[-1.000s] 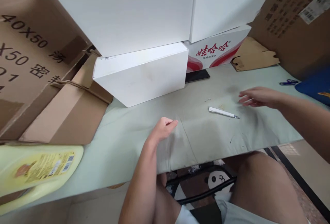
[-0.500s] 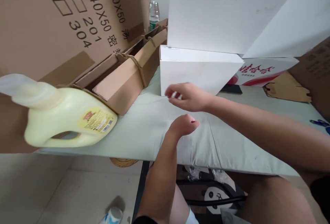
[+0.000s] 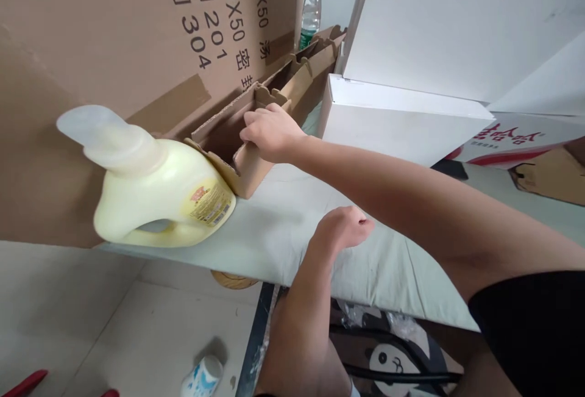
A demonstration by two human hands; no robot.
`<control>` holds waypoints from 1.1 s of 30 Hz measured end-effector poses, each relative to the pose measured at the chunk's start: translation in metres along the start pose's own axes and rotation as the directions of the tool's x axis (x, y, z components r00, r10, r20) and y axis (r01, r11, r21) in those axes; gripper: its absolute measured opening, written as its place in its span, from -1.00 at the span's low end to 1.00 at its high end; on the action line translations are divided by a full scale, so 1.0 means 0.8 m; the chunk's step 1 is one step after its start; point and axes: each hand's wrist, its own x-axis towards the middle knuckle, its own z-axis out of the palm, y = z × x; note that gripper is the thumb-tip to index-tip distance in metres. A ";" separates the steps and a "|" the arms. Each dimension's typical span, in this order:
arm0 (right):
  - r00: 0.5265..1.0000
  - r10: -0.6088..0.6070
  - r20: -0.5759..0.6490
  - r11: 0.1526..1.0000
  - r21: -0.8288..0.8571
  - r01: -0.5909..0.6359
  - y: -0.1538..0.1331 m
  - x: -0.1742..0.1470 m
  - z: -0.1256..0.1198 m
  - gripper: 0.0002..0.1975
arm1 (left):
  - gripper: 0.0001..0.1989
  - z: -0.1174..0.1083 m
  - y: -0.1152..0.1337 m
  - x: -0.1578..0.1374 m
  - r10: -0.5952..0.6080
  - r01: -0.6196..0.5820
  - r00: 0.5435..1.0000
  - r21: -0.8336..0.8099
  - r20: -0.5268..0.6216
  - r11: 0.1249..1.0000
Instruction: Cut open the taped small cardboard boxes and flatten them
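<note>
My right hand [image 3: 274, 133] is over the near wall of an open, narrow cardboard box [image 3: 256, 171], its fingers curled over the edge towards the inside. It looks closed on that wall; the fingertips are partly hidden. My left hand [image 3: 343, 227] rests on the pale green cloth [image 3: 278, 226] as a fist. Its palm side is out of sight, so what it holds, if anything, does not show. Left of the box stands a pale yellow jug [image 3: 150, 193] with a translucent cap, close against the box's end.
Behind stands a large printed cardboard sheet [image 3: 114, 37]. More cardboard boxes [image 3: 315, 71] and a water bottle [image 3: 311, 10] are farther back. White boxes [image 3: 402, 128] and a red-printed box [image 3: 507, 141] line the right. A white-and-blue cup [image 3: 203, 379] is on the floor.
My right hand has moved left from in front of the white box to the cardboard box's wall. The left hand remains on the cloth as a fist. The view has shifted left.
</note>
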 end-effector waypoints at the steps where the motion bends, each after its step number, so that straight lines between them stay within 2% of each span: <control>1: 1.000 0.010 -0.006 1.000 -0.010 -0.010 0.003 -0.008 0.000 -0.72 | -0.69 -0.002 0.003 -0.004 0.018 -0.018 0.999 0.011 0.033 1.000; 5: 0.995 0.061 -0.083 0.998 -0.019 -0.063 0.020 -0.068 -0.003 -0.81 | -0.58 -0.014 0.027 -0.034 0.134 -0.143 0.980 0.050 0.150 0.988; 7: 0.988 0.063 -0.138 0.998 0.004 -0.063 0.031 -0.114 -0.003 -0.84 | -0.57 -0.018 0.044 -0.060 0.260 -0.278 0.937 0.048 0.234 0.959; 8: 0.985 0.046 -0.164 0.999 0.017 -0.043 0.037 -0.141 -0.002 -0.83 | -0.57 -0.020 0.052 -0.074 0.303 -0.327 0.916 0.049 0.264 0.944; 11: 0.955 -0.116 -0.274 0.989 0.055 0.136 0.055 -0.238 -0.001 -0.78 | -0.54 -0.022 0.067 -0.118 0.403 -0.418 0.867 -0.013 0.294 0.908; 13: 0.928 -0.124 -0.351 0.980 0.102 0.170 0.066 -0.308 -0.001 -0.75 | -0.54 -0.022 0.069 -0.140 0.485 -0.480 0.810 -0.101 0.330 0.871; 15: 0.919 -0.082 -0.386 0.983 0.120 0.138 0.073 -0.374 -0.004 -0.74 | -0.53 -0.022 0.067 -0.149 0.609 -0.571 0.739 -0.213 0.288 0.793; 16: 0.913 -0.051 -0.405 0.988 0.112 0.104 0.074 -0.403 -0.006 -0.74 | -0.58 -0.022 0.065 -0.147 0.686 -0.629 0.690 -0.277 0.232 0.727; 17: 0.911 -0.024 -0.412 0.992 0.103 0.072 0.074 -0.428 -0.008 -0.73 | -0.64 -0.022 0.064 -0.140 0.737 -0.671 0.663 -0.333 0.133 0.663; 18: 0.913 -0.007 -0.409 0.995 0.091 0.048 0.072 -0.449 -0.010 -0.73 | -0.71 -0.021 0.063 -0.128 0.730 -0.692 0.683 -0.347 -0.033 0.632; 19: 0.914 0.010 -0.405 0.996 0.081 0.024 0.069 -0.466 -0.012 -0.72 | -0.78 -0.019 0.062 -0.112 0.671 -0.714 0.697 -0.330 -0.253 0.617; 20: 0.917 0.017 -0.399 0.997 0.076 0.014 0.065 -0.479 -0.014 -0.72 | -0.86 -0.016 0.061 -0.092 0.589 -0.734 0.665 -0.261 -0.458 0.627; 21: 0.918 0.022 -0.396 0.997 0.078 0.010 0.061 -0.489 -0.015 -0.74 | -0.95 -0.012 0.060 -0.069 0.526 -0.736 0.604 -0.166 -0.599 0.657; 22: 0.915 0.032 -0.403 0.996 0.087 0.003 0.057 -0.495 -0.015 -0.75 | -0.80 -0.006 0.059 -0.046 0.504 -0.700 0.583 -0.079 -0.637 0.710; 23: 0.905 0.053 -0.421 0.994 0.107 -0.009 0.055 -0.500 -0.013 -0.75 | -0.70 0.001 0.058 -0.024 0.495 -0.645 0.608 -0.022 -0.621 0.764; 25: 0.854 0.158 -0.495 0.979 0.190 -0.071 0.054 -0.508 -0.006 -0.68 | -0.64 0.016 0.055 0.011 0.498 -0.583 0.693 0.002 -0.522 0.813; 27: 0.784 0.319 -0.532 0.932 0.325 -0.158 0.056 -0.518 0.002 -0.60 | -0.64 0.028 0.054 0.031 0.529 -0.614 0.690 -0.012 -0.495 0.789; 29: 0.755 0.418 -0.505 0.873 0.452 -0.181 0.055 -0.527 0.007 -0.56 | -0.69 0.035 0.055 0.037 0.533 -0.639 0.662 -0.024 -0.527 0.769; 31: 0.793 0.395 -0.463 0.844 0.524 -0.114 0.050 -0.532 0.006 -0.60 | -0.76 0.038 0.056 0.037 0.504 -0.626 0.650 -0.025 -0.569 0.779; 33: 0.852 0.291 -0.436 0.842 0.539 -0.012 0.042 -0.532 -0.002 -0.57 | -0.79 0.038 0.056 0.035 0.472 -0.610 0.651 -0.039 -0.594 0.792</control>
